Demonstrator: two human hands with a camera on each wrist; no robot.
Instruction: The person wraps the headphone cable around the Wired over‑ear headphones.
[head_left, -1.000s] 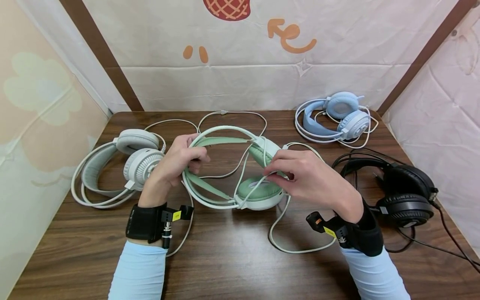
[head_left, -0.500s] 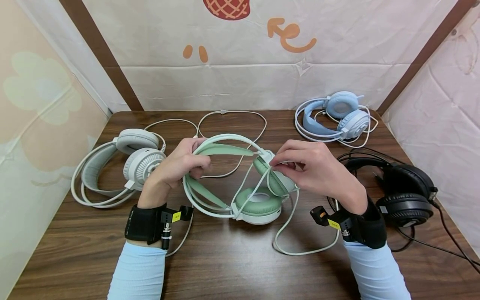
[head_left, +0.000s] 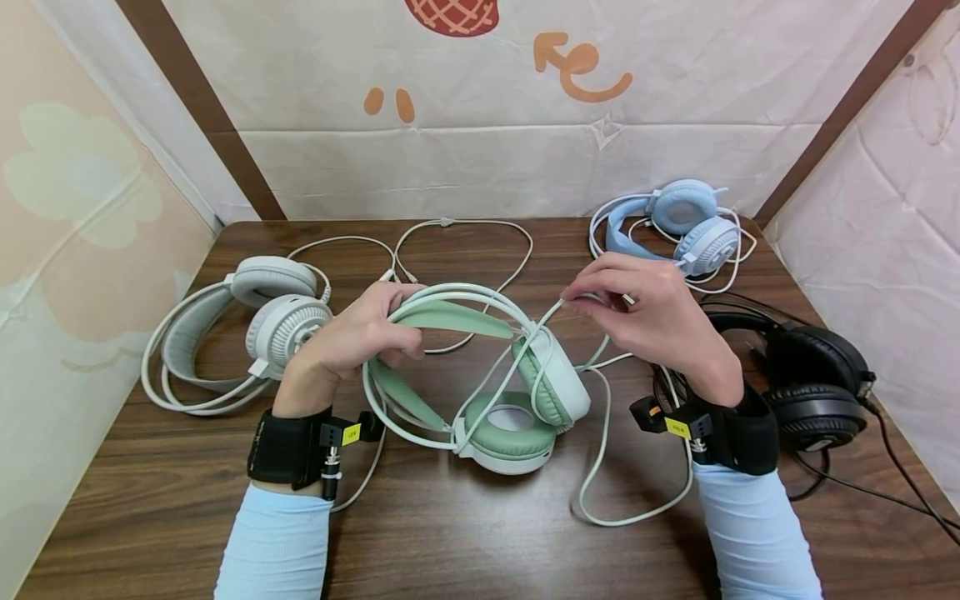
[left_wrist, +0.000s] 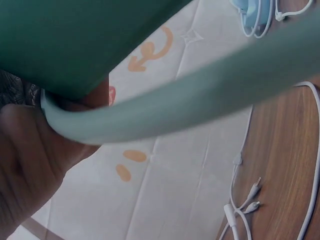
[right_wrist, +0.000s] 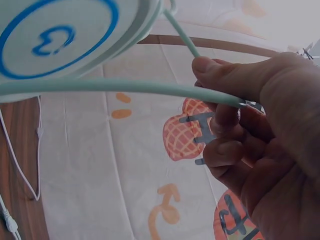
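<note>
Green over-ear headphones (head_left: 551, 379) with a pale green headband are held tilted above the middle of the table. My left hand (head_left: 363, 333) grips the headband at its left side, fingers curled round it; the left wrist view shows the band (left_wrist: 165, 112) passing into that hand. My right hand (head_left: 637, 308) pinches the pale green cable (head_left: 547, 315) between thumb and fingertips, above and right of the ear cups. In the right wrist view the cable (right_wrist: 181, 34) runs from the ear cup (right_wrist: 75, 35) up to the thumb. A stretch of it crosses the headphones, and a loop hangs to the right.
White headphones (head_left: 288, 333) lie at the left, their cable curving across the back of the brown table (head_left: 465, 533). Light blue headphones (head_left: 686, 208) sit at the back right. Black headphones (head_left: 810, 417) with trailing cables lie at the right. Printed cloth walls (head_left: 480, 167) enclose the table.
My right hand has moved up and right, drawing the pinched cable away from the ear cups. The headphones have tilted and shifted lower, with the left hand still holding the band.
</note>
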